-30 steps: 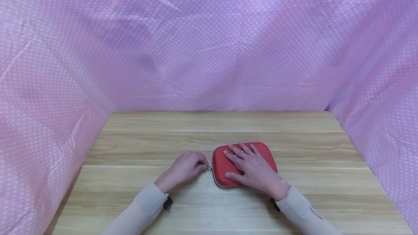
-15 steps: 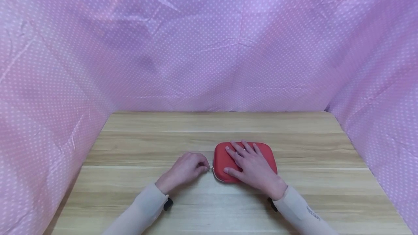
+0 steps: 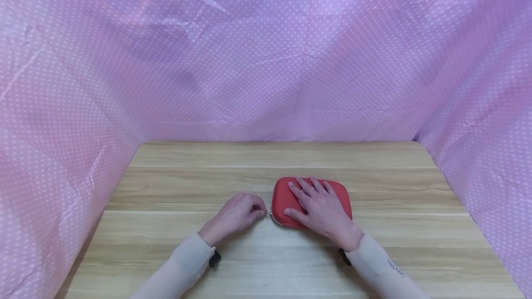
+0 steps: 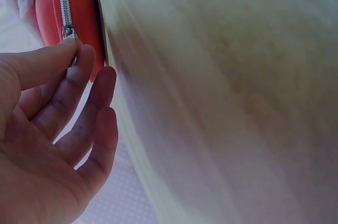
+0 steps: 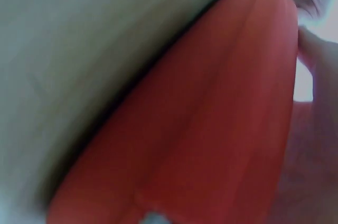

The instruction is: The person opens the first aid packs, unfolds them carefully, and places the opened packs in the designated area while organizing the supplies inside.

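Observation:
A red zippered case (image 3: 284, 200) with rounded corners lies on the wooden table, a little right of the middle. My left hand (image 3: 237, 212) is at its left side, thumb and forefinger pinching the zipper pull (image 4: 70, 35). Silver zipper teeth (image 4: 64, 2) run along the case's side from the slider in the left wrist view. On top of the case, my right hand (image 3: 324, 209) rests flat with fingers spread. From the right wrist, the red side (image 5: 211, 113) of the case fills much of the view, and most of that hand is out of sight.
The table (image 3: 174, 183) has a pale wood-grain top with rounded far corners. Pink cloth (image 3: 249, 59) with white dots hangs behind it and along both sides. A dark wrist strap (image 3: 214, 259) shows below the left sleeve.
The case has turned slightly and shifted a little away from the person, with the right hand moving along on top. The left hand keeps its pinch on the zipper pull, almost in place.

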`<state>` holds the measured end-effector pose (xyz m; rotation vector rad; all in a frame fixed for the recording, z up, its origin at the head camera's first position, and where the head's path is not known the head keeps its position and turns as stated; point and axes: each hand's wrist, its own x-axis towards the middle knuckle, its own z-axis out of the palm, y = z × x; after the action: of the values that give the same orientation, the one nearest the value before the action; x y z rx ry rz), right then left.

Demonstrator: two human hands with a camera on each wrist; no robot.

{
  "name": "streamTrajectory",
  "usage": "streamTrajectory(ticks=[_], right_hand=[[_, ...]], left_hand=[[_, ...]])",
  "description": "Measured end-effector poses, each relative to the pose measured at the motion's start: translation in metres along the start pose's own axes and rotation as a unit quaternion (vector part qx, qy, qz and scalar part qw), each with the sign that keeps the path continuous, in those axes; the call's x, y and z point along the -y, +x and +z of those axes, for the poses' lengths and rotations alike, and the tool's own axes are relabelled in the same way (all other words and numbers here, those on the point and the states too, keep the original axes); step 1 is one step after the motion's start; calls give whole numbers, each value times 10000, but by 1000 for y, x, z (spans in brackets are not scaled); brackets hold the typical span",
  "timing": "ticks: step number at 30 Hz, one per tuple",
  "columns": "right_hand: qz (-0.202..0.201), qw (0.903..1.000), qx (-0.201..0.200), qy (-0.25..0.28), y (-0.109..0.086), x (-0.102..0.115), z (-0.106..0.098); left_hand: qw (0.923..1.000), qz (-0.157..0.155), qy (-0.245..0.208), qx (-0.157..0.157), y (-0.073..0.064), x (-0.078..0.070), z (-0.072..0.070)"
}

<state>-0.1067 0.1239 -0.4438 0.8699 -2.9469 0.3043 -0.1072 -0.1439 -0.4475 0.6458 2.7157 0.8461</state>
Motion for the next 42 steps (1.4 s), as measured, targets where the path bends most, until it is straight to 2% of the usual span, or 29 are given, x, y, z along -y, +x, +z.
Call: streamTrajectory(ticks=[3,8,14,23,29,35,42], right_hand=[[-135,9997,92,154,-4,-8,-3],[-325,9987,46,386,-12,-22,-6],[-413,9985,-54,354,-13,-28,-6],[-417,9985,-222,294,-13,-28,-5],[-387,9985,-197,336,-13,-27,-4],[-341,9988,-177,316,-14,-28,-6],[-300,9991,-67,297,-12,-27,-4]], left_hand=[[9999,-164,-14,-29,2,-1,0],[9995,-231,14,-230,7,-1,-1],[9992,-44,160,-364,10,2,-2],[9996,59,181,-212,9,2,-3],[9996,163,223,-96,6,0,-3],[9999,137,51,31,5,-3,-2],[9984,470,-149,287,3,-1,4]])
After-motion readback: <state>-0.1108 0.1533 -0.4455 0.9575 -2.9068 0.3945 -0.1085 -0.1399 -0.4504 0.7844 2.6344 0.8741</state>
